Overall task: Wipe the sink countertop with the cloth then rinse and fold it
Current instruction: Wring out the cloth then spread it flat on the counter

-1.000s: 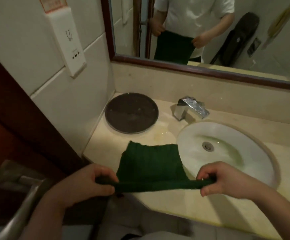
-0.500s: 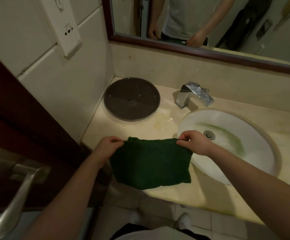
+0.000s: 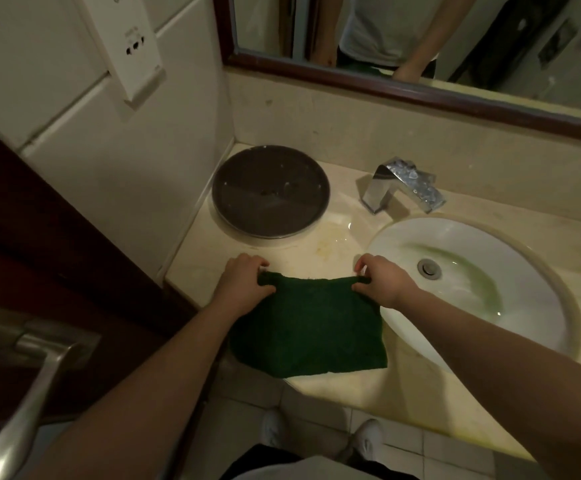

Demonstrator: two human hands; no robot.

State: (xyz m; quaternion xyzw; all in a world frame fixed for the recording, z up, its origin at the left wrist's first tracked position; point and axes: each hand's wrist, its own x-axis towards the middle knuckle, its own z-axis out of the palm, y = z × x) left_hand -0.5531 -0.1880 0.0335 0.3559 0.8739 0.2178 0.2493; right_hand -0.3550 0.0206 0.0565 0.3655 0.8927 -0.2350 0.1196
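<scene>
Green cloth (image 3: 308, 327) is lying on the countertop (image 3: 320, 247), the left hand (image 3: 244, 284) and right hand (image 3: 384, 284) pinching its far corners.

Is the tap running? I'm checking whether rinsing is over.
Off, it seems: no stream falls from the faucet into the sink.

The cloth (image 3: 308, 327) lies on the countertop (image 3: 320, 251) at its front edge, left of the sink (image 3: 469, 282). Behind it, in the back left corner, sits the round tray (image 3: 270, 192). The faucet (image 3: 403, 183) stands behind the sink, right of the tray.
</scene>
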